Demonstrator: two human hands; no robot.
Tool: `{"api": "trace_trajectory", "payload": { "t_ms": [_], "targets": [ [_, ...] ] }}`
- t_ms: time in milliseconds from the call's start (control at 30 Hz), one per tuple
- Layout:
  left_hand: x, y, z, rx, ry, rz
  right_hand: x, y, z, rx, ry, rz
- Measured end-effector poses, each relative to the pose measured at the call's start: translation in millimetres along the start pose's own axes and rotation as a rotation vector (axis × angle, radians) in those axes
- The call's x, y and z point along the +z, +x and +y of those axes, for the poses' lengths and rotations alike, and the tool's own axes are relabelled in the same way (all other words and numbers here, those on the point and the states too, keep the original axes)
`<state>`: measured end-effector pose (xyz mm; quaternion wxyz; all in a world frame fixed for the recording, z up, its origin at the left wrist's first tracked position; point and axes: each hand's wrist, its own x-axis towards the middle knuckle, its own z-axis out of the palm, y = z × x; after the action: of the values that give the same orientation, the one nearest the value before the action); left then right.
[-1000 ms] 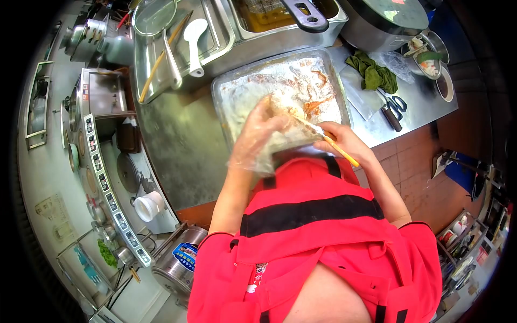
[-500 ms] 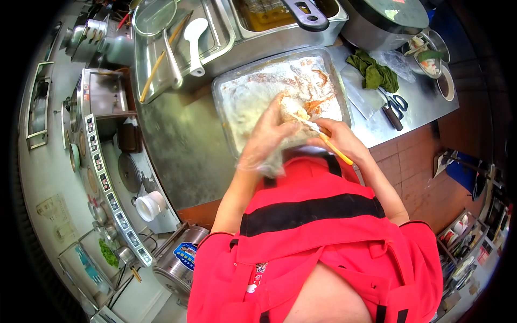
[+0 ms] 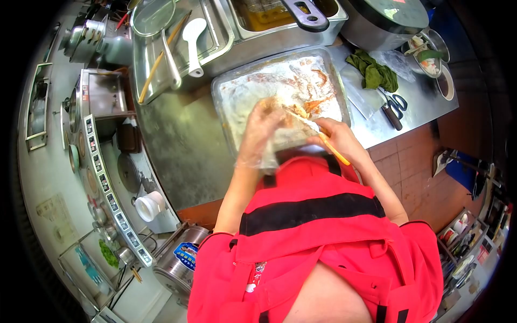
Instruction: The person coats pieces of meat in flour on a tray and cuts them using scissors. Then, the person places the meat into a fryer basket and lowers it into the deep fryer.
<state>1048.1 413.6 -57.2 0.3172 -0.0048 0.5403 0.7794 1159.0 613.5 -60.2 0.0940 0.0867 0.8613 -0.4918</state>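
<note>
A clear plastic glove covers my left hand [image 3: 263, 123], which hovers over the near-left part of a shallow tray [image 3: 219, 102]. Motion smears its fingers, so whether they hold a floury piece I cannot make out. My right hand [image 3: 340, 139] is at the tray's near-right edge, wrapped round a yellow-orange stick [image 3: 335, 149]. White powder coats the stick's far end, which points up-left toward the left hand. White flour [image 3: 253, 81] fills the tray, with reddish-orange coated pieces [image 3: 319, 101] lying in it on the right.
Behind the tray stands a metal container with brownish liquid [image 3: 264, 16]; a dark handle [image 3: 307, 19] juts over it. To the left are a white rice paddle [image 3: 194, 46] and a strainer [image 3: 171, 64]. Scissors [image 3: 396, 105] and a green cloth [image 3: 374, 72] lie right. A rice cooker [image 3: 385, 24] stands behind.
My left hand has shifted slightly left and its fingers have moved away from the stick's floury end. My right hand keeps its hold, nearly in the same place.
</note>
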Motion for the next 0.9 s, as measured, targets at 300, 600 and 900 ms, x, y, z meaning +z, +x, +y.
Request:
{"api": "trace_trajectory", "payload": {
  "t_ms": [300,600,900],
  "targets": [
    [-16,5,1,-0.067,-0.208,-0.041,-21,-11,5,0.046,-0.181,0.007],
    [1,3,-4,-0.022,-0.079,-0.043,-3,-3,1,0.041,0.214,-0.154],
    [10,1,0,-0.042,0.067,-0.092,4,2,6,0.089,0.227,-0.142]
  ]
}}
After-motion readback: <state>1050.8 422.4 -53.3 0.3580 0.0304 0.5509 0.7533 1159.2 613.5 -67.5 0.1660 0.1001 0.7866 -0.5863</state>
